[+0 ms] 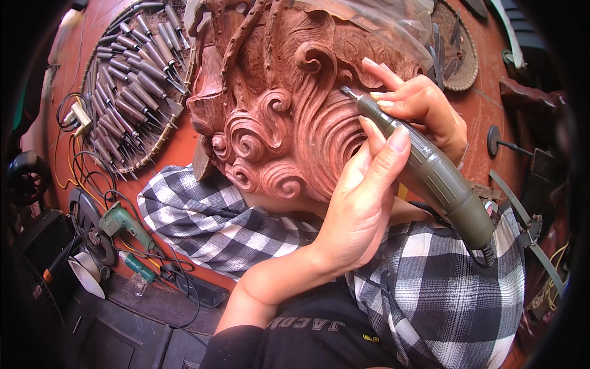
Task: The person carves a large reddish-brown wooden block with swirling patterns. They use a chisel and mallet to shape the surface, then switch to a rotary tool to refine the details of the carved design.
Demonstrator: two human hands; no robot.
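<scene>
A reddish-brown wood carving (264, 129) with deep scrolls and curls rests in front of me, against my lap. A dark green rotary tool (448, 184) slants across its right side, its metal bit (349, 92) at the grooved swirl; whether the bit touches the wood, I cannot tell. My right hand (430, 114) is closed around the tool's front part, some fingers stretched over the carving. From below, my left hand (362, 197) presses thumb and fingers to the tool near its nose. Part of the right forearm is hidden behind the tool.
A round woven tray (161, 140) full of wooden-handled chisels (132, 92) lies at left; another basket (470, 67) stands far right. Clear plastic sheeting (393, 24) drapes the carving's back. A green power drill (126, 224) and tangled cords sit lower left. Plaid cloth (455, 283) covers my legs.
</scene>
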